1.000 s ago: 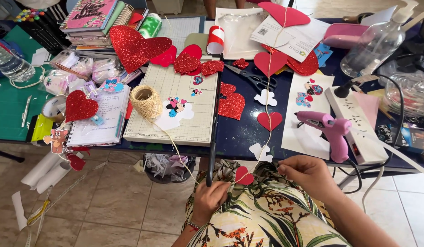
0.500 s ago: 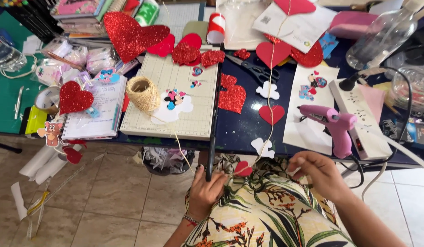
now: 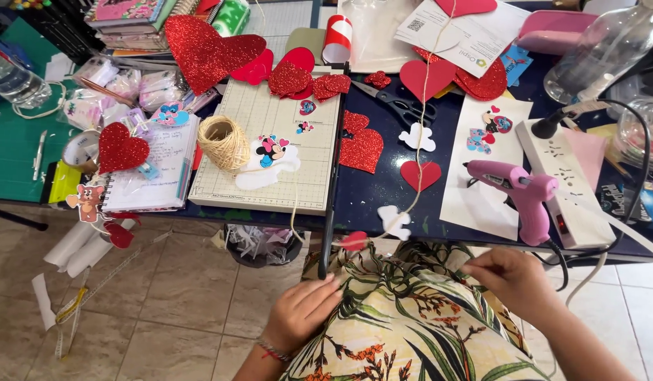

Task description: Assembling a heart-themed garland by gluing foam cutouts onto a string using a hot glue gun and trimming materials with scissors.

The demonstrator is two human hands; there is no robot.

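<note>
My left hand point(image 3: 302, 310) rests on the floral fabric point(image 3: 411, 331) over my lap, fingers curled. My right hand point(image 3: 510, 281) hovers over the lap below the pink glue gun point(image 3: 525, 197), fingertips pinched together; I cannot see anything between them. A twine garland point(image 3: 424, 92) runs down the dark blue table, carrying a red paper heart point(image 3: 419, 175), a white cut-out point(image 3: 395, 221) and a small red heart point(image 3: 353, 241) that hangs over the table edge between my hands. A ball of twine point(image 3: 224, 141) sits on the gridded cutting board point(image 3: 270, 176).
Red glitter hearts point(image 3: 206, 49) lie around the board, and black scissors point(image 3: 397, 106) beside it. A white power strip point(image 3: 563, 190) and cables sit right of the glue gun, a clear bottle point(image 3: 601, 49) behind. Notebook point(image 3: 154, 173), green mat point(image 3: 16, 148) and supplies crowd the left. A bin point(image 3: 263, 243) stands under the table.
My hands were close together around the small red heart at the table edge; they have drawn apart, the left down to my lap, the right out to the right.
</note>
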